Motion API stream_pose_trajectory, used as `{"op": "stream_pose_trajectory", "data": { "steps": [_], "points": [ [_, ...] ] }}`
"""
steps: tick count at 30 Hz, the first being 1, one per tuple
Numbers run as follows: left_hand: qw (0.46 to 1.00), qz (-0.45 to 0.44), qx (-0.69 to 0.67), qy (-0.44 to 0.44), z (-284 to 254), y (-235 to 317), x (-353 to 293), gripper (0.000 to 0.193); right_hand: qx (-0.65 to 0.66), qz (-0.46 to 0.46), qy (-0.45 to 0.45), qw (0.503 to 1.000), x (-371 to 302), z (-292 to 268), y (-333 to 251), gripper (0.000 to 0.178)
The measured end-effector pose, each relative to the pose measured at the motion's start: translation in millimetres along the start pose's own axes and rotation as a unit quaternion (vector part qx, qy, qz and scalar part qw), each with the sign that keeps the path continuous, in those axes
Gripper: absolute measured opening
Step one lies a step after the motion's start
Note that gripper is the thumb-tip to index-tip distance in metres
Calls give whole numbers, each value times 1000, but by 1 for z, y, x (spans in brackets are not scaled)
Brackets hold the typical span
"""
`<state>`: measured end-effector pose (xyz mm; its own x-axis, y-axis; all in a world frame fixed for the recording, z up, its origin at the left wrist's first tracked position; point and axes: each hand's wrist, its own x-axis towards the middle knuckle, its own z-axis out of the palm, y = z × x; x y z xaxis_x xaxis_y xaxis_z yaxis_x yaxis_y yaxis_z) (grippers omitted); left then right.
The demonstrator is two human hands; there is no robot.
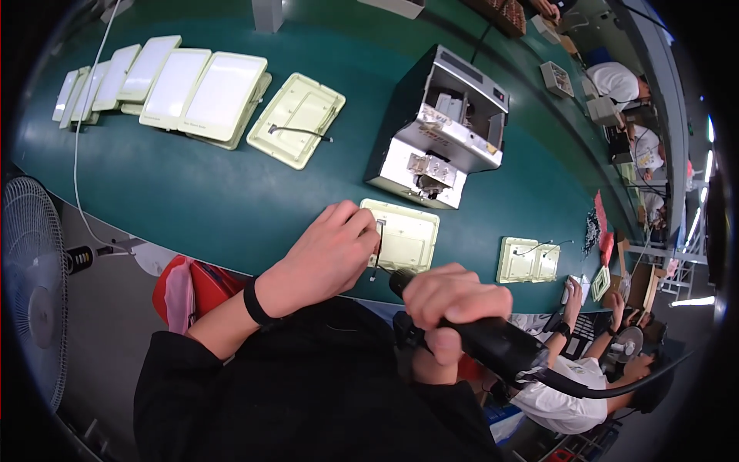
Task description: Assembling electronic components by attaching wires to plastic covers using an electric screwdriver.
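Right up close, the right hand (456, 296) has its fingers wrapped tight round a black power tool (500, 346), cord trailing off to the right, nose at the lower edge of a cream plastic shell (408, 239); whether it touches, I can't tell. That shell lies on the green table (177, 185), straight ahead of the body, and the left hand (335, 246) is on its left edge, fingers bunched together beside a black wire (379, 245); whether they pinch it is hidden.

Low on the left, a red seat (212, 289) with pink cloth (180, 296) over it, and a standing fan (31, 292) further out. Over to the right, a wired pair of cream shells (530, 259), and past them a co-worker's hand (573, 300).

Just behind the shell sits the big one: a boxy metal machine (439, 127), open-fronted, blocking the way straight back! Left of it, another open shell (296, 119) cradles a dark cable, then a row of white-faced panels (223, 88) overlaps away leftward. Far right, a pale tray (556, 79) holds small pieces, too tiny to identify.
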<state>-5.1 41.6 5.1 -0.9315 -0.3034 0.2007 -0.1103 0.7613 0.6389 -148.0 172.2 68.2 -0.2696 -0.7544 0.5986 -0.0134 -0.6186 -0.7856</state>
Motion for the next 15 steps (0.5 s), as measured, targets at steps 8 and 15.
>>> {"op": "stream_pose_trajectory", "data": {
  "steps": [8, 15],
  "points": [
    [998, 47, 13, 37, -1, 3, 6, 21, 33, -29, 96, 994, -13, -30, -31, 31],
    [989, 72, 124, 21, 7, 6, 11, 26, 56, -32, 137, 988, -34, -41, -25, 30]
  ]
}}
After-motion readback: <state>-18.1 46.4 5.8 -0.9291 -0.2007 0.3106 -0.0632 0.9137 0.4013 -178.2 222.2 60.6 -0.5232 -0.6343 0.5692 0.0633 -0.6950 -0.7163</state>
